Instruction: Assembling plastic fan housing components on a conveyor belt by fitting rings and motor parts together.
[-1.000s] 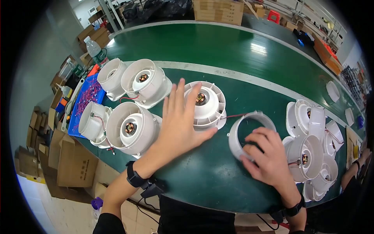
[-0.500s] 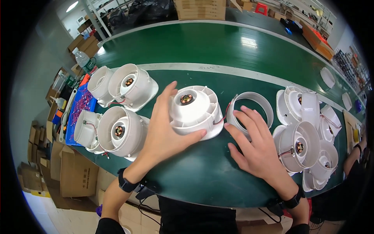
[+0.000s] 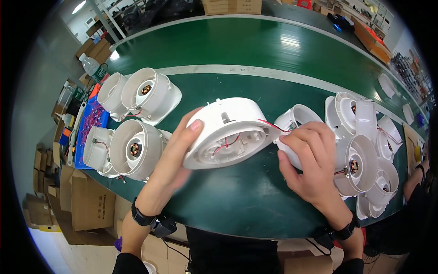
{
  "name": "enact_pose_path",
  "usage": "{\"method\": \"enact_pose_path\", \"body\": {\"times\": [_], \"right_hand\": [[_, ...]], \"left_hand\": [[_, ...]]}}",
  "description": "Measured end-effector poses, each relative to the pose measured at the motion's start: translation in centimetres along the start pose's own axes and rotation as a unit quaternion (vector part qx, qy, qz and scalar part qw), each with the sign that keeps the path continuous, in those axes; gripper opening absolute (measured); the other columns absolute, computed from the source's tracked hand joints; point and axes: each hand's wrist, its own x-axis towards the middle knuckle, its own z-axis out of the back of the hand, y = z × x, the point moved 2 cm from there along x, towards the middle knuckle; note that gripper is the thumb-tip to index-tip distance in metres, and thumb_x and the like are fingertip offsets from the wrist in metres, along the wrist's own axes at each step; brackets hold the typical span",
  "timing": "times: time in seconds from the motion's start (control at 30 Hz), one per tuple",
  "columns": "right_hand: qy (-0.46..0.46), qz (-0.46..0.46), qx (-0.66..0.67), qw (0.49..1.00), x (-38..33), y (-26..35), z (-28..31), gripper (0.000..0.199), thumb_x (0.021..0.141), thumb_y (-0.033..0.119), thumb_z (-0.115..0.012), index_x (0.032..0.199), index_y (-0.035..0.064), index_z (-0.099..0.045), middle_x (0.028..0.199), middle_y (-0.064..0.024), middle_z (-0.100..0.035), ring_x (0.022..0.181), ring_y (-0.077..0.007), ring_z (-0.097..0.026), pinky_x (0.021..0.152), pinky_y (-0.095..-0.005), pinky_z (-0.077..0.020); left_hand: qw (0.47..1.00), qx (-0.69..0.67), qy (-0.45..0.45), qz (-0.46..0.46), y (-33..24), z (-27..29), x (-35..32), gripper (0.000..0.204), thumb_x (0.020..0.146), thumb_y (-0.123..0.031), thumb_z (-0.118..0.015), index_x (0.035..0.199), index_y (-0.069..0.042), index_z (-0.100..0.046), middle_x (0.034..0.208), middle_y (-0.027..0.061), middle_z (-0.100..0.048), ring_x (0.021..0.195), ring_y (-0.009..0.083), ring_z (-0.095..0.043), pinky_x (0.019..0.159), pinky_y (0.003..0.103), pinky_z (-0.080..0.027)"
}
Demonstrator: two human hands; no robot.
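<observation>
**Green counter, white fan housing tipped on edge**

Green counter point(image 3: 255, 50) curves across the view, its far end bent by the lens. Finished white fan units point(image 3: 137, 148) stand at the left, more point(image 3: 360, 164) crowd the right, partly overlapping. Mid-counter, the round fan housing point(image 3: 228, 134) is tilted, its open underside with red wires facing the camera, its axis leaning up and away. The left hand point(image 3: 175, 157) clasps its left rim, fingers blurred. The right hand point(image 3: 312, 162) closes over a white ring collar point(image 3: 299, 118), mostly hidden beneath the fingers.
</observation>
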Motion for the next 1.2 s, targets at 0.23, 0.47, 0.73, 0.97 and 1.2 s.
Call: {"method": "enact_pose_path", "body": {"times": [0.23,0.47,0.73,0.97,1.2], "right_hand": [[-0.039,0.079,-0.051,0.995,0.2,1.4,1.3,0.026,0.068,0.003,-0.071,0.094,0.0069,-0.071,0.093,-0.0064,-0.064,0.091,-0.0283,-0.06,0.079,-0.0465,-0.0503],[0.073,0.105,0.062,0.99,-0.7,2.9,0.4,0.043,0.071,0.003,-0.079,0.112,-0.0014,-0.067,0.063,-0.0005,-0.055,0.049,-0.0143,-0.049,0.044,-0.0289,-0.0398],[0.088,0.056,0.08,0.991,-0.3,2.9,0.6,0.022,0.069,0.005,-0.081,0.084,0.0036,-0.065,0.061,-0.002,-0.055,0.047,-0.017,-0.052,0.041,-0.03,-0.0381],[0.006,-0.002,0.252,0.968,-0.3,3.7,0.7,0.014,0.072,0.003,-0.076,0.075,0.0078,-0.064,0.051,0.0008,-0.047,0.04,-0.0159,-0.048,0.039,-0.028,-0.0364],[0.098,-0.046,0.1,0.989,-1.5,3.4,0.4,0.016,0.074,0.008,-0.076,0.074,0.0084,-0.061,0.052,0.0004,-0.051,0.041,-0.0158,-0.052,0.04,-0.0282,-0.0389]], "left_hand": [[0.992,-0.085,0.073,0.051,0.6,-2.0,-0.5,0.077,0.097,-0.051,-0.057,0.149,-0.002,-0.03,0.142,0.0157,-0.045,0.13,0.0229,-0.049,0.109,0.038,-0.042],[0.986,-0.079,0.094,0.115,2.2,-3.6,-1.0,0.08,0.096,-0.053,-0.058,0.149,-0.001,-0.029,0.142,0.0163,-0.044,0.131,0.0239,-0.047,0.108,0.039,-0.041],[0.986,-0.108,0.086,0.098,2.2,-4.0,-1.1,0.076,0.097,-0.051,-0.057,0.149,-0.003,-0.03,0.141,0.0155,-0.045,0.13,0.0231,-0.046,0.107,0.039,-0.041],[0.988,-0.085,0.091,0.089,2.3,-4.3,-1.5,0.077,0.096,-0.052,-0.058,0.149,-0.003,-0.029,0.139,0.0155,-0.046,0.127,0.023,-0.049,0.104,0.037,-0.043],[0.99,-0.075,0.088,0.077,2.6,-4.5,-1.6,0.081,0.095,-0.053,-0.061,0.15,-0.004,-0.028,0.139,0.0163,-0.047,0.127,0.0238,-0.049,0.104,0.038,-0.043]]}}
